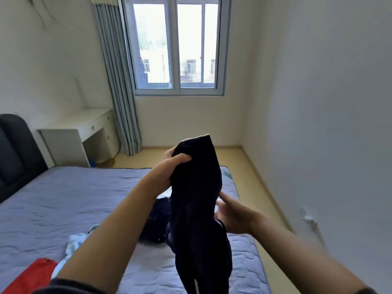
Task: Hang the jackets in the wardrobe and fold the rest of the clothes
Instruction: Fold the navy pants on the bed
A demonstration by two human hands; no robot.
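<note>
- Headboard (14, 149): dark, padded, at the bed's far-left end
- Red garment (31, 276): crumpled on the bed at its near-left corner, partly cut off by the frame edge
- Bed (53, 198): lilac-grey quilted cover, fills the lower left and middle of the view
- White and pale-blue garment (74, 242): loose heap on the bed, just beside the red garment, partly hidden by the left forearm
- Bench (84, 132): white, with drawers, against the wall beyond the bed's head end
- Curtain (118, 81): grey-blue, drawn aside, hangs to the floor beyond the bed
- Dark heap (156, 221): second dark piece of clothing, lies on the bed near its middle, behind the held item
- Left hand (169, 168): raised above the bed, fingers curled tight round the top end of the dark garment
- Window (176, 45): two panes, in the wall beyond the foot side of the bed
- Dark garment (197, 198): navy-black, held up over the bed, hangs bunched and lengthwise from the left hand
- Right hand (233, 215): lower, above the bed's right edge, thumb against the dark garment's right side; fingers go behind the cloth, so whether they grip it cannot be told
</note>
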